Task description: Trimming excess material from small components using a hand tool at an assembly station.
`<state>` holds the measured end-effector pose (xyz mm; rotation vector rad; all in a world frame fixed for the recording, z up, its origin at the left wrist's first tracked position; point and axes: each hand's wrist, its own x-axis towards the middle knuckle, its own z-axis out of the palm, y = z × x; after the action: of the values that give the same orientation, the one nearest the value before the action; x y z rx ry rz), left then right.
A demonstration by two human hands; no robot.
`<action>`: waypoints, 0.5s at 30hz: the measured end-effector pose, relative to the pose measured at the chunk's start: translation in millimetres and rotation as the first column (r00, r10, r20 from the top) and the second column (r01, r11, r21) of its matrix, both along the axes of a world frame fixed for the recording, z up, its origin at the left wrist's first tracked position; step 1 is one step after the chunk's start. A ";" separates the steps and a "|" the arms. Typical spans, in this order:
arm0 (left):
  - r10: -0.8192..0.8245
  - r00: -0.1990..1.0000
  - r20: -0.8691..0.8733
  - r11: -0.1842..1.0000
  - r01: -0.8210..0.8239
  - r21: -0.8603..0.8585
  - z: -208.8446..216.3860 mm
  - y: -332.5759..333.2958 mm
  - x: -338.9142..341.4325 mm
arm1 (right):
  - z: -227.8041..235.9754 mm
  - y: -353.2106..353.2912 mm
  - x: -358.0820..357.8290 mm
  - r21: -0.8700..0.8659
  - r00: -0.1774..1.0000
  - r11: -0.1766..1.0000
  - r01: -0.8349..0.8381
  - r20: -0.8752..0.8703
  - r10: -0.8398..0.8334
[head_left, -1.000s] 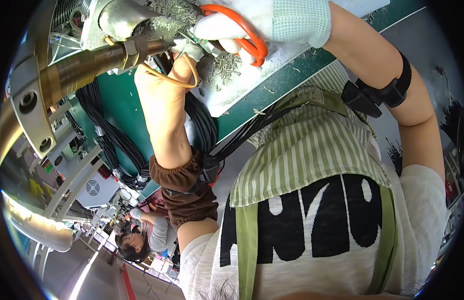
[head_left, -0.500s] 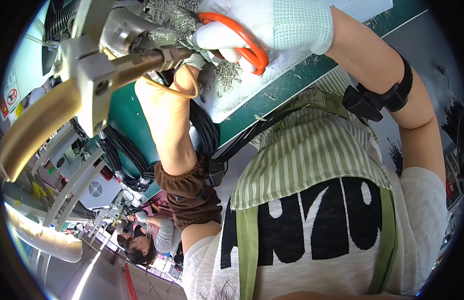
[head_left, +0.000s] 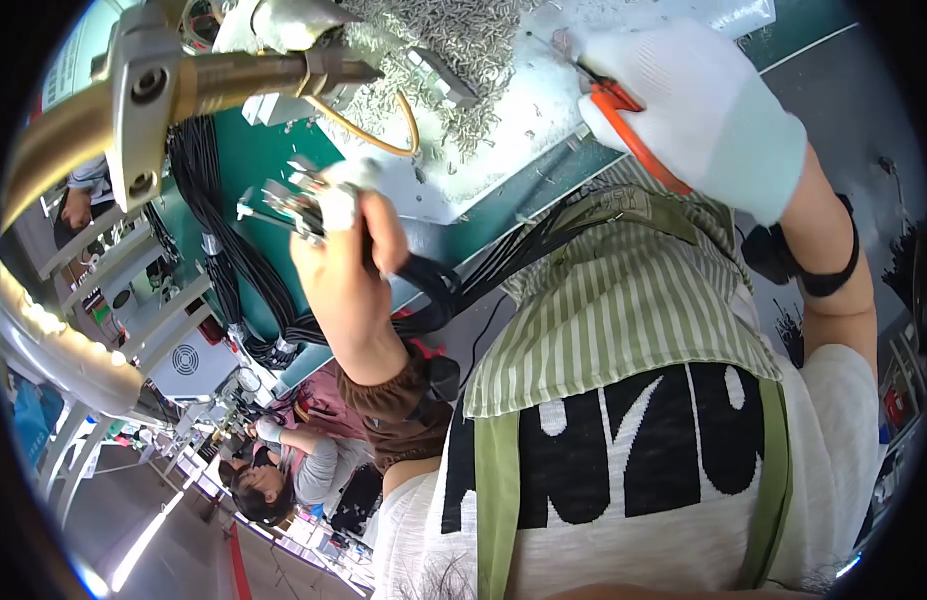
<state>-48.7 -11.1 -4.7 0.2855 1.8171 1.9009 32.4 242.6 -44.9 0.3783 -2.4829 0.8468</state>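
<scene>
My left hand, bare with a taped fingertip, grips the end of a black cable bundle; its wire ends with small metal and white terminals stick out to the left. In a white glove, my right hand is shut on orange-handled cutters at the upper right, the blades pointing up-left over a white sheet. A heap of small grey cut wire bits lies on that sheet, between and above the two hands.
A brass-coloured tube with a grey clamp crosses the upper left. More black cables lie on the green table. A yellow wire loop hangs near the heap. Another person sits at benches lower left.
My left hand has come down and away from the heap of wire bits with the cable end. My gloved right hand has moved right with the cutters.
</scene>
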 end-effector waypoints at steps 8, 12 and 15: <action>-0.273 0.962 -0.020 0.949 0.266 -0.171 16.1 33.8 34.7 | 32.6 -16.7 -17.3 -0.450 0.923 0.884 -0.125 0.274 0.270; -0.069 0.981 -0.181 0.980 0.033 -0.195 11.0 40.5 34.9 | 29.3 -11.2 -20.8 -0.825 0.705 0.561 0.067 0.437 0.559; -0.059 0.915 -0.399 0.962 -0.054 -0.268 8.7 41.7 40.3 | 18.5 -19.8 -13.7 -0.787 0.814 0.616 -0.022 0.344 0.468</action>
<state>-8.4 30.6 4.0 0.6202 2.3183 1.6435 18.8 222.9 -26.4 0.2052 -2.2224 2.2774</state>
